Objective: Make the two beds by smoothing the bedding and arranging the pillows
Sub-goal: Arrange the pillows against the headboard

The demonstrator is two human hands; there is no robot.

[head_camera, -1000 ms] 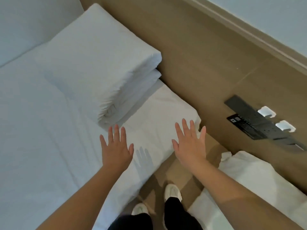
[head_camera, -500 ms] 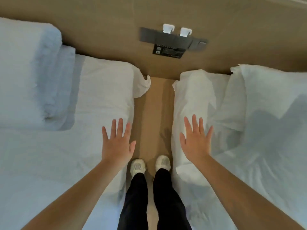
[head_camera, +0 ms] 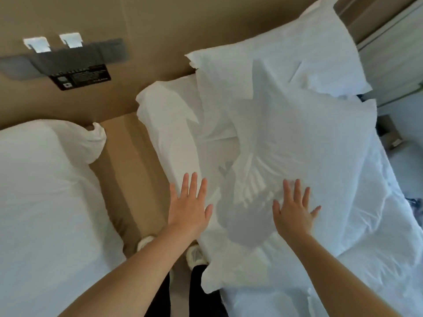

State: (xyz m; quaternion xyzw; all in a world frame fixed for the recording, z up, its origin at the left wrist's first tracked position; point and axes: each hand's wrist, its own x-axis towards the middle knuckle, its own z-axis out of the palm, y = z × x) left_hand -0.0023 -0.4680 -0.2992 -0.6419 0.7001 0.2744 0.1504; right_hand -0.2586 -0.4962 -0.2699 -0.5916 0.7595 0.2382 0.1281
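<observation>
Now both hands are flat and hold nothing, with straight fingers spread wide, and they are well apart from each other. The left hand (head_camera: 188, 209) is over the left edge of the right bed (head_camera: 377, 225), above the thick rolled border of the crumpled white sheet (head_camera: 174, 133). The right hand (head_camera: 294, 213) is over the lower part of a large soft white pillow (head_camera: 297, 143), which lies slanted across the head end of this bed. A grey hand-shaped shadow (head_camera: 249, 220) lies on the pillow between the two hands. Whether the palms touch the cloth, I cannot tell.

Behind the large pillow, a second white pillow (head_camera: 320, 49) leans against the brown wooden headboard panel (head_camera: 160, 30); the two pillows overlap.

On the other side, the left bed (head_camera: 45, 202) has a smooth white cover, and its near corner is bunched into a small knot (head_camera: 96, 138). Between the beds runs a narrow strip of brown floor (head_camera: 128, 168), where the person stands in white shoes (head_camera: 196, 255) and black trousers (head_camera: 203, 294).

On the headboard panel above the gap sits a dark grey socket strip (head_camera: 91, 53) with two white plugs (head_camera: 71, 40) and a black label (head_camera: 80, 76) under it.
</observation>
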